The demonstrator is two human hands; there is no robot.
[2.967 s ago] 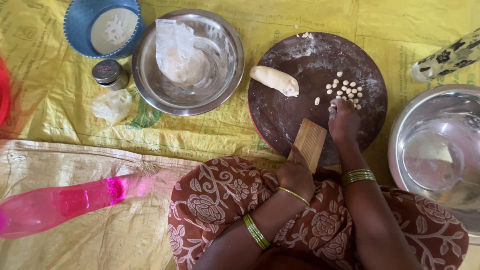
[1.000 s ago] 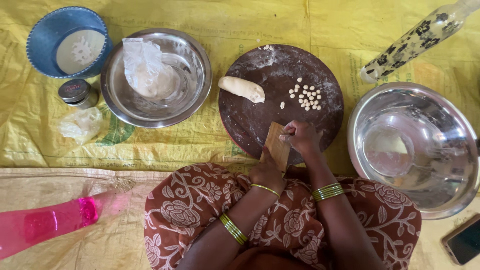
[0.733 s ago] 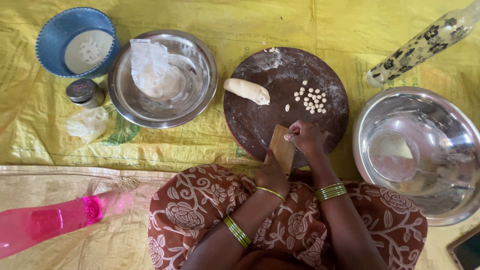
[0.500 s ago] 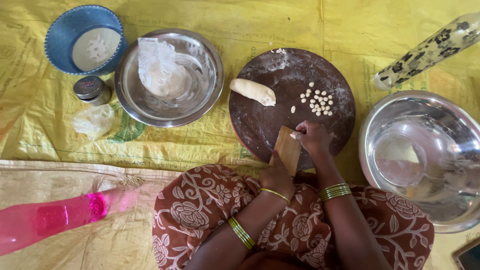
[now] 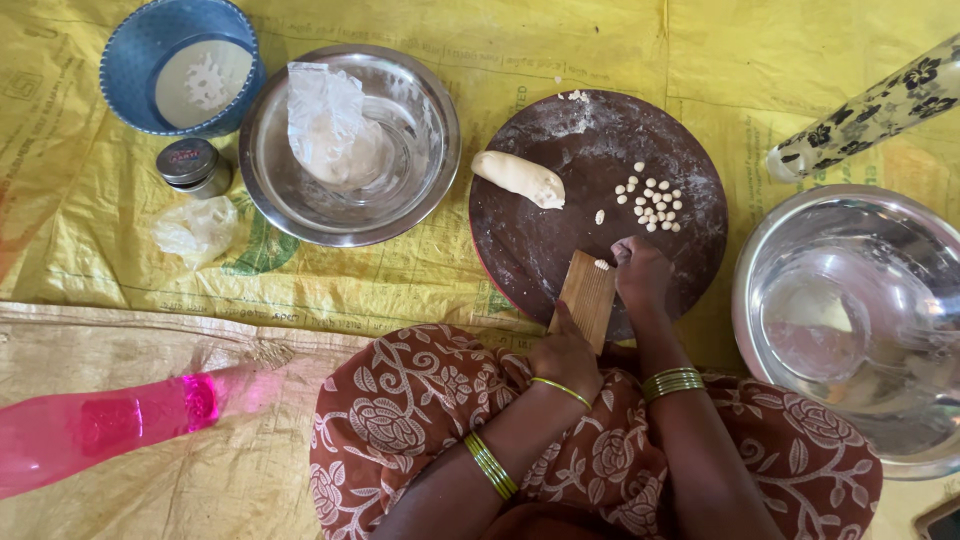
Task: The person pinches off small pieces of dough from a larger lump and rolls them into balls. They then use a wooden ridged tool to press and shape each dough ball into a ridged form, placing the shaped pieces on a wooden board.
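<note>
Left to right: blue basket (image 5: 180,65); steel bowl (image 5: 350,145); dough log (image 5: 518,178) on round dark board (image 5: 600,215). Left hand (image 5: 566,352) gripped ridged wooden paddle (image 5: 587,297). Right hand (image 5: 640,272), withdrawn from the pellet pile (image 5: 652,203), pressed one dough bit (image 5: 602,265) onto the paddle top, fingers bunched: another pellet underway.

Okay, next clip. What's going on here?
A seated person works dough at a round dark wooden board. The left hand props a small ridged wooden paddle against the board's near edge, while the right hand presses a small bit of dough at the paddle's top. A pile of small pale dough pellets and a log of dough lie on the board, with steel bowls either side.
</note>
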